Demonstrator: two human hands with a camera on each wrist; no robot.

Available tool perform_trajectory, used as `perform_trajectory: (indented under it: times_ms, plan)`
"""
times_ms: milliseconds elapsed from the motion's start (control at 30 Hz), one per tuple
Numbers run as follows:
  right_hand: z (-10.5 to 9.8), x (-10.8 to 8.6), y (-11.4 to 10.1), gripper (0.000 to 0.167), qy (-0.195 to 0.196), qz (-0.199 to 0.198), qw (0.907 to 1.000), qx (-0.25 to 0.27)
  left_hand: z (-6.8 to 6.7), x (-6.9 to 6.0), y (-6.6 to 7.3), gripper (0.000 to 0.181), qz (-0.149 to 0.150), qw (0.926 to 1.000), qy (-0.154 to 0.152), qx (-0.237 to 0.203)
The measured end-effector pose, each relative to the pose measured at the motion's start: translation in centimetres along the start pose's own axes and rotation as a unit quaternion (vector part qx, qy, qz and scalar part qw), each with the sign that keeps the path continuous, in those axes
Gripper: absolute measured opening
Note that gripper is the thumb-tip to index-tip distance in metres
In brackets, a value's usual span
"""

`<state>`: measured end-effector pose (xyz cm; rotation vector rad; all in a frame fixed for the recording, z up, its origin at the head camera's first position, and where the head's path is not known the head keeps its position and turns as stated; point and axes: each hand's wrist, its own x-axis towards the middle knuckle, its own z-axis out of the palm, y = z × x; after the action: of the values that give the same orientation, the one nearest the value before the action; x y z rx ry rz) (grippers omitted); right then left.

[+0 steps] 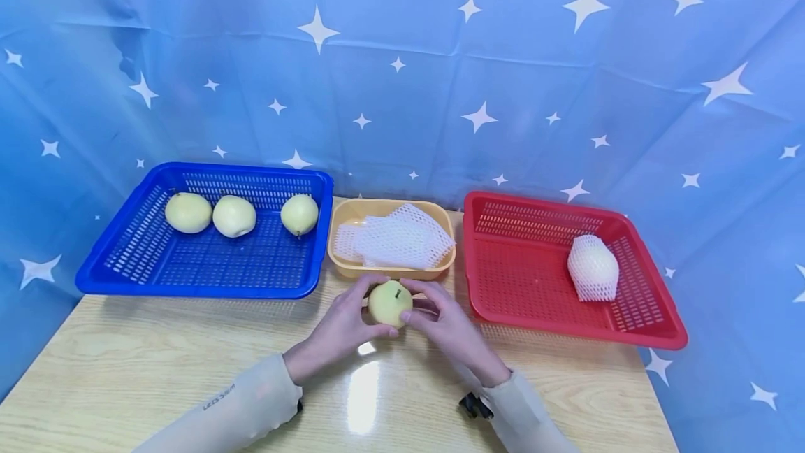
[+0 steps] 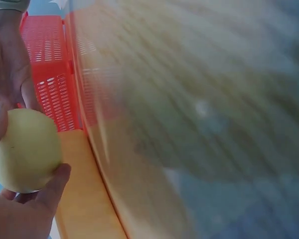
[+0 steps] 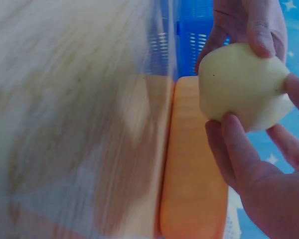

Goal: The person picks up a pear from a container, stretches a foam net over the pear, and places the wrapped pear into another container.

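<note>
Between both hands, a pale yellow-green pear (image 1: 388,305) is held just in front of the yellow bin, its dark stem facing up. My left hand (image 1: 339,327) grips it from the left with curled fingers and thumb. On the other side my right hand (image 1: 449,327) grips it too, thumb at the front and fingers behind. Both wrist views show the pear (image 2: 27,149) raised off the table, with fingertips around it. White foam net sleeves (image 1: 402,238) lie in the yellow bin (image 1: 358,270) right behind the hands.
At the left, a blue basket (image 1: 201,290) contains three bare pears (image 1: 234,216). On the right, a red basket (image 1: 522,285) contains one pear in a foam net (image 1: 593,268). All three containers stand along the back of the wooden table (image 1: 157,355), before a blue star-patterned curtain (image 1: 402,89).
</note>
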<state>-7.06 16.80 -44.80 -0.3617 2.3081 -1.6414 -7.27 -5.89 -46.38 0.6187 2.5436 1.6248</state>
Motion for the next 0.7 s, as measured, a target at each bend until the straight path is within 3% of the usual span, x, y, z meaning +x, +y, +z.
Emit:
perform_trajectory:
  times_ms: [367, 700]
  plan:
    - [0.4, 0.3, 0.9, 0.05, -0.03, -0.007, 0.999, -0.034, 0.1, 0.1, -0.8, 0.073, -0.016, 0.9971, -0.04, 0.063]
    - [0.4, 0.7, 1.6, 0.052, -0.041, -0.007, 0.9987, -0.029, 0.1, 0.5, -1.2, 0.074, -0.004, 0.9911, -0.063, 0.117]
